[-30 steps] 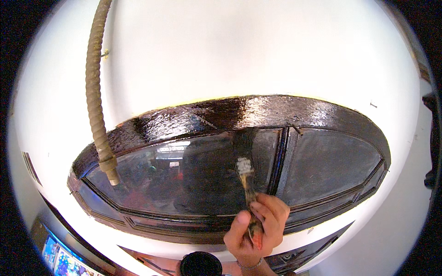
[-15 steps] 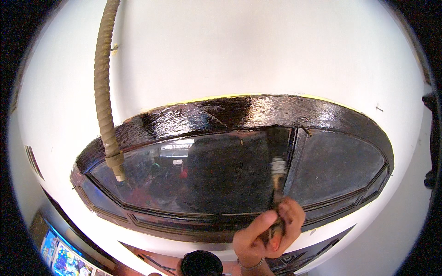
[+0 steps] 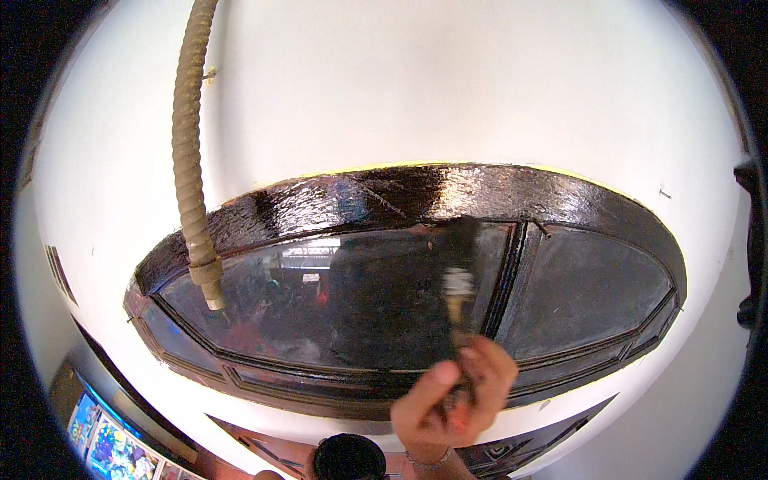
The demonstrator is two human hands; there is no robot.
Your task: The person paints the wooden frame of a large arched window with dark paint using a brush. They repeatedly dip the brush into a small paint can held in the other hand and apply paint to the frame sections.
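My right hand (image 3: pixel 456 396) is closed around the handle of a paintbrush (image 3: pixel 458 308), its bristles pointing up. The dark bristle end is blurred by motion and lies against the upper rim of the dark glass pane (image 3: pixel 376 296), by the arched frame (image 3: pixel 400 196). That frame is dark brown and shines as if wet. At the lower edge, a round can (image 3: pixel 350 458) with a black inside is held up near me. Only a sliver of my left hand (image 3: pixel 268 475) shows beside it; most of its fingers are hidden.
A brown corrugated hose (image 3: pixel 189 136) hangs in front of the white wall (image 3: pixel 384 80) and the window's left part. A nail (image 3: pixel 538 227) juts from the frame, another nail (image 3: pixel 665 193) from the wall. Below left is a lit, colourful screen (image 3: pixel 120 452).
My right hand and the paintbrush have moved a little left, so the bristles are farther from the upright bar. The view has shifted slightly; the can stays low in the picture.
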